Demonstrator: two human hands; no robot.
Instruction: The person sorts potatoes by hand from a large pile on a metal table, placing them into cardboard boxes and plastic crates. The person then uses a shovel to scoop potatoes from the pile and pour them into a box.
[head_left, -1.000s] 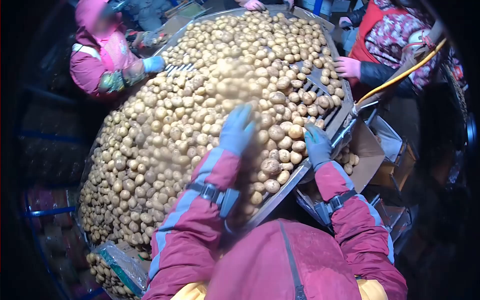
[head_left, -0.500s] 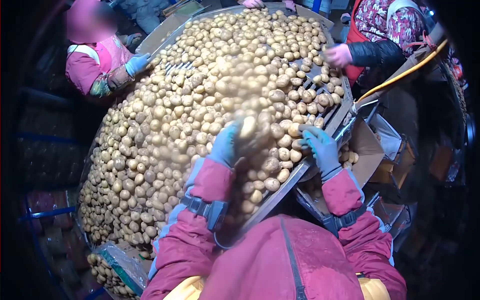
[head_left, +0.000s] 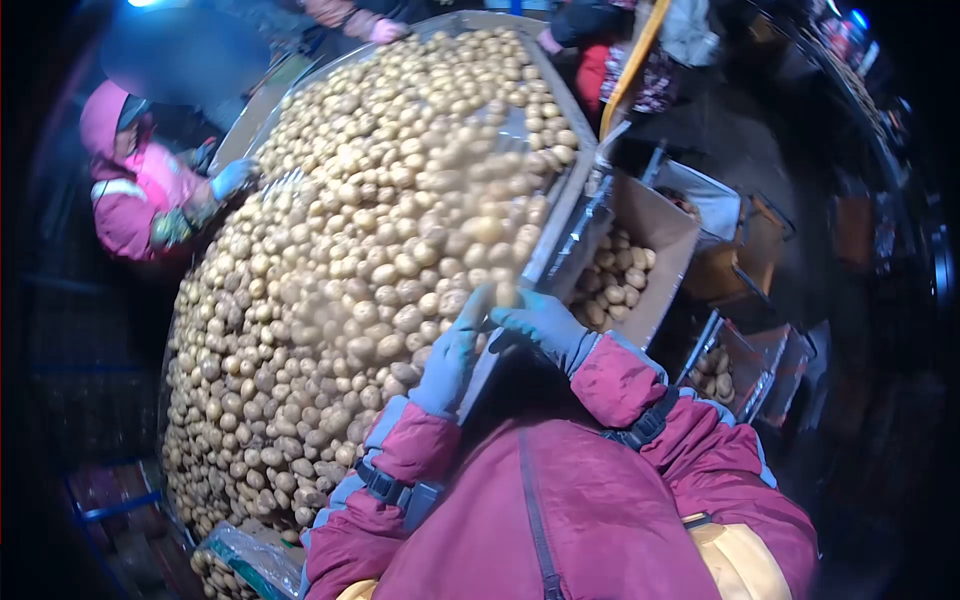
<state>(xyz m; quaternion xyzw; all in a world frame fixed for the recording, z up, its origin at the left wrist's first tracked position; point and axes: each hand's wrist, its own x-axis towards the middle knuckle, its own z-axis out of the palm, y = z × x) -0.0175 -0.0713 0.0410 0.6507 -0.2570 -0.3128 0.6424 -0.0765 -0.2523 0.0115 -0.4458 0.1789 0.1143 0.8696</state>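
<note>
The left hand (head_left: 447,365) and right hand (head_left: 550,325) nearly meet at the near edge of the desk (head_left: 562,232), a potato (head_left: 504,296) by their fingertips; through the blur, I cannot tell whether any fingers close on it. Just outside the rim stands a cardboard box (head_left: 672,252) of potatoes — probably there for easy reach. The raised rim seems to keep the heap (head_left: 350,290) from rolling off. Farther, a co-worker's gloved hand (head_left: 232,179) is at the heap's edge.

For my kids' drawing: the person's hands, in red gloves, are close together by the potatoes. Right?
Not quite: the head view shows blue gloves, not red, on the left hand and right hand, close together by the potatoes.
</note>
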